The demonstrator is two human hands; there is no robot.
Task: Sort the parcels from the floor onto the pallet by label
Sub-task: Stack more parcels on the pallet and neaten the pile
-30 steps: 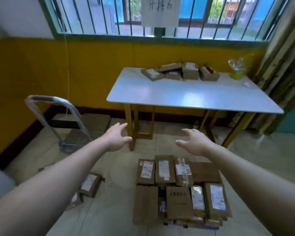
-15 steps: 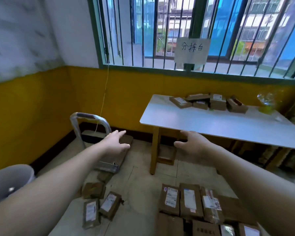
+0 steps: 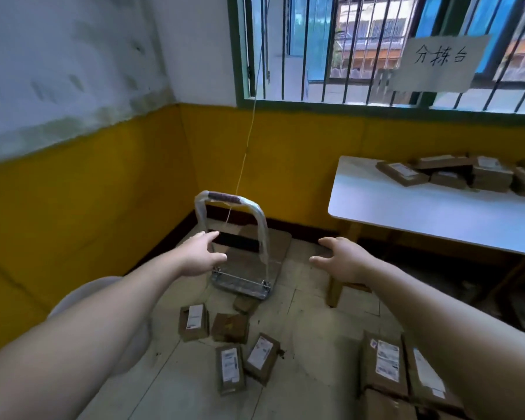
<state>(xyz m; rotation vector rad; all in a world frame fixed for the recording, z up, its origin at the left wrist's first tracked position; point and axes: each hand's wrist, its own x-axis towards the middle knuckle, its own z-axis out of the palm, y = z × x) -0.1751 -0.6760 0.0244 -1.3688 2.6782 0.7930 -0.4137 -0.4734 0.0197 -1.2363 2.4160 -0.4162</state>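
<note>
Two groups of parcels lie on the floor (image 3: 300, 328): a packed cluster (image 3: 382, 363) at bottom right and loose parcels (image 3: 229, 369) left of it. The left hand (image 3: 199, 256) and right hand (image 3: 343, 262) reach forward, fingers spread, holding nothing. A platform trolley (image 3: 249, 262) stands beyond in the wall corner. More boxes (image 3: 491, 177) sit along the far edge of the table (image 3: 422, 216).

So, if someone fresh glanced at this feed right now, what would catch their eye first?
The left hand and right hand, both open and empty, stretch out toward a platform trolley standing in the room's corner. Brown loose parcels lie scattered on the floor in front of it, with a tighter pile at lower right. A handwritten paper sign hangs on the window bars above a white table carrying more parcels.
</note>
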